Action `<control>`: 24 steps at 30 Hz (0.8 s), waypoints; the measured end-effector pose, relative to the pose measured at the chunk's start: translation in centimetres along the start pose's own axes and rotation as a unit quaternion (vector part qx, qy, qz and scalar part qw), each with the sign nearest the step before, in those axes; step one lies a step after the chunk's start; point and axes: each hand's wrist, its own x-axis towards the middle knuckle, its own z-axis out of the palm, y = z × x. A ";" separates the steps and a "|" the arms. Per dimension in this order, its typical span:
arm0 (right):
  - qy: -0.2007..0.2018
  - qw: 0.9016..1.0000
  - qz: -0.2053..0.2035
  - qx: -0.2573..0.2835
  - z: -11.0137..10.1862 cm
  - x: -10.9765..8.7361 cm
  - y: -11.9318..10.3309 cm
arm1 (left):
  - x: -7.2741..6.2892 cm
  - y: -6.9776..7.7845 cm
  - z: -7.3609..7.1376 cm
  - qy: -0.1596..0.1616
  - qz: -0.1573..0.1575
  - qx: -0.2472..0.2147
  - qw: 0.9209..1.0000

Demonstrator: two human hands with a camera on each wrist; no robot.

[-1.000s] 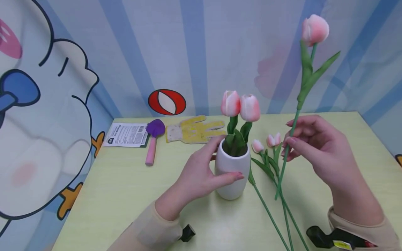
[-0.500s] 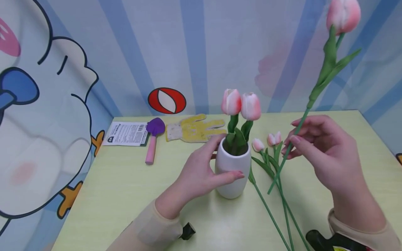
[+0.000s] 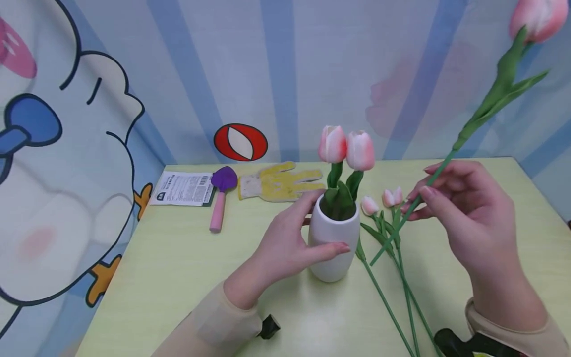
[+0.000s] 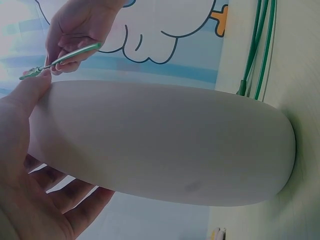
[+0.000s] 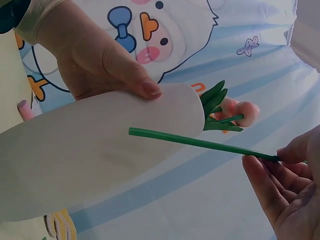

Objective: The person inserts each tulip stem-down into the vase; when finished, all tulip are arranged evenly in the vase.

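Left hand (image 3: pixel 285 243) wraps round white vase (image 3: pixel 334 231) at centre, apparently to steady it, right hand (image 3: pixel 475 213) pinches tulip (image 3: pixel 493 101) low, right of vase, seemingly leaving its bottom end free

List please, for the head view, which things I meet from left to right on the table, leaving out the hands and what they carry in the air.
Printed packet, trowel, yellow glove, white vase, tulips lying on the table.
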 end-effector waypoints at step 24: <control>-0.018 0.999 -0.019 0.038 1.0 1.7 -1.1 | 0.0 0.0 0.0 -0.003 0.000 0.007 1.000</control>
